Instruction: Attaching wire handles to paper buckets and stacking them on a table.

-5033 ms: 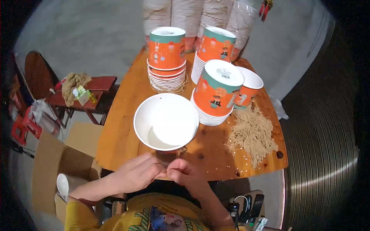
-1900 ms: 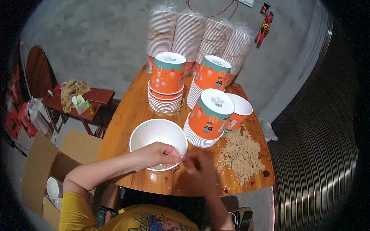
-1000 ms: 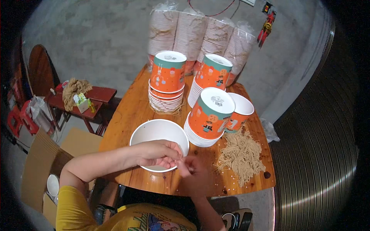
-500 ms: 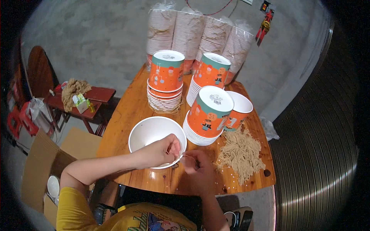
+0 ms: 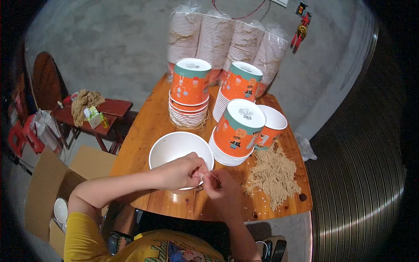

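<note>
A round white paper bucket [image 5: 172, 150], mouth up, stands near the table's front edge. At its near right rim, both hands are close together, pinching a thin light string [image 5: 211, 174]. My left hand [image 5: 185, 171] reaches across the bucket's mouth with thumb and fingers pressed together. My right hand [image 5: 223, 187] is closed just outside the rim, and the string runs between the two. Whether the string passes through the rim is too small to tell. To the right lies a heap of tan strings [image 5: 275, 177], with small white bits scattered around it.
Upturned orange paper buckets [image 5: 238, 131] stand stacked behind my hands, beside an upright orange bucket [image 5: 274, 118]. Bagged bucket stacks [image 5: 214, 35] line the back of the wooden table [image 5: 146, 207]. An open cardboard box [image 5: 46, 192] sits at left, near a red bench [image 5: 115, 107].
My hands have drawn slightly closer together at the rim, with the string between them. The bucket appears a little farther right in the picture.
</note>
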`<state>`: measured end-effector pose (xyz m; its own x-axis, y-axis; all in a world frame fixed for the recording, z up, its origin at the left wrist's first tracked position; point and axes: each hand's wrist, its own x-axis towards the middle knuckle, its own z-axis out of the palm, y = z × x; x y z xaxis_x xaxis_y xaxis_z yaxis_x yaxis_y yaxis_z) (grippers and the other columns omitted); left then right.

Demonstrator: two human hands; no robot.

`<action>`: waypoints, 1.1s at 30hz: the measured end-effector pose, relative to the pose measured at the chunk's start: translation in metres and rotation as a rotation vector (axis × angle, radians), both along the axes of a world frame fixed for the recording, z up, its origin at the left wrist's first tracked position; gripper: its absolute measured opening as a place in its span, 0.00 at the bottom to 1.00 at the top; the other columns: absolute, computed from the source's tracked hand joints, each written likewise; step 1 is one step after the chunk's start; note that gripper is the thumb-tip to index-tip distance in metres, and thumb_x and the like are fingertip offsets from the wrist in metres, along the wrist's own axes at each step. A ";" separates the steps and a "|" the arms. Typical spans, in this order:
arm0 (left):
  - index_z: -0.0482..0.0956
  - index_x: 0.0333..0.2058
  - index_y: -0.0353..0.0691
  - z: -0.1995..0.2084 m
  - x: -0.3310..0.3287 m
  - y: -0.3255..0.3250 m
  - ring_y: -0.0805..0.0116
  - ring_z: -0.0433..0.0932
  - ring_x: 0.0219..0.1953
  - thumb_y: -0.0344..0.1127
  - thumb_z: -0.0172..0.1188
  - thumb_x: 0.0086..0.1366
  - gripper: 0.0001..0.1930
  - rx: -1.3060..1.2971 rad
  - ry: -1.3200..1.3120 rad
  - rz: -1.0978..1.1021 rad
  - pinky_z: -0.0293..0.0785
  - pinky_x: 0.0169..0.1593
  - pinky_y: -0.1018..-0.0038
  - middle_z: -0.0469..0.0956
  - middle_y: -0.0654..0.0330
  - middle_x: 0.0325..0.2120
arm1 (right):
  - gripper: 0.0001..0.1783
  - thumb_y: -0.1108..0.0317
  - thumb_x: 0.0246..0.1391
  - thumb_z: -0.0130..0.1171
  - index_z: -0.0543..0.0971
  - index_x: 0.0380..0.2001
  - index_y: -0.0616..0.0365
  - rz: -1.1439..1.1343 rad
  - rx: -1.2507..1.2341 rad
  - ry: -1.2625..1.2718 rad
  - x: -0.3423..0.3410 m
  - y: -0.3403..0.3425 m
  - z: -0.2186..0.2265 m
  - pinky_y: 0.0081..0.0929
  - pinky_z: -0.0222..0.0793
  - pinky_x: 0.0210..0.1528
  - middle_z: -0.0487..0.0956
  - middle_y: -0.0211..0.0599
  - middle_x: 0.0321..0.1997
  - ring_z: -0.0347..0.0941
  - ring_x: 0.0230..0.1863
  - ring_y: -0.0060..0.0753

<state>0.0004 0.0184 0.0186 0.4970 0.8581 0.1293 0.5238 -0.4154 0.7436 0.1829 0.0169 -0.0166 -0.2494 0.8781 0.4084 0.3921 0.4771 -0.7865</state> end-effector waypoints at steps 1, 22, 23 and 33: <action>0.71 0.37 0.37 0.000 0.000 -0.001 0.62 0.71 0.32 0.27 0.55 0.56 0.09 0.001 0.000 0.003 0.70 0.37 0.70 0.67 0.54 0.31 | 0.10 0.69 0.48 0.63 0.76 0.33 0.60 0.019 -0.036 -0.015 0.000 0.000 -0.001 0.26 0.70 0.29 0.77 0.39 0.25 0.75 0.26 0.31; 0.69 0.30 0.36 -0.011 0.006 -0.016 0.68 0.74 0.27 0.28 0.57 0.58 0.06 -0.054 -0.175 0.264 0.71 0.33 0.72 0.73 0.57 0.23 | 0.07 0.72 0.44 0.65 0.76 0.27 0.56 -0.071 0.325 -0.090 -0.009 -0.009 -0.010 0.24 0.65 0.22 0.71 0.33 0.21 0.68 0.18 0.28; 0.69 0.30 0.36 -0.010 0.006 -0.015 0.71 0.72 0.26 0.27 0.58 0.57 0.06 -0.086 -0.197 0.258 0.70 0.33 0.74 0.72 0.59 0.22 | 0.07 0.72 0.44 0.65 0.76 0.27 0.56 -0.071 0.323 -0.090 -0.009 -0.011 -0.008 0.24 0.65 0.22 0.71 0.33 0.21 0.68 0.18 0.28; 0.65 0.39 0.40 -0.012 0.001 -0.005 0.82 0.67 0.32 0.22 0.55 0.58 0.12 -0.328 -0.467 0.071 0.64 0.37 0.84 0.68 0.68 0.28 | 0.05 0.75 0.49 0.59 0.72 0.28 0.58 -0.052 -0.153 0.303 -0.016 -0.006 -0.024 0.13 0.56 0.23 0.67 0.21 0.21 0.59 0.21 0.11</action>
<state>0.0018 0.0133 0.0062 0.3911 0.9193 0.0429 0.1268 -0.1000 0.9869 0.1672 0.0111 -0.0403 -0.0902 0.9431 0.3200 0.1501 0.3305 -0.9318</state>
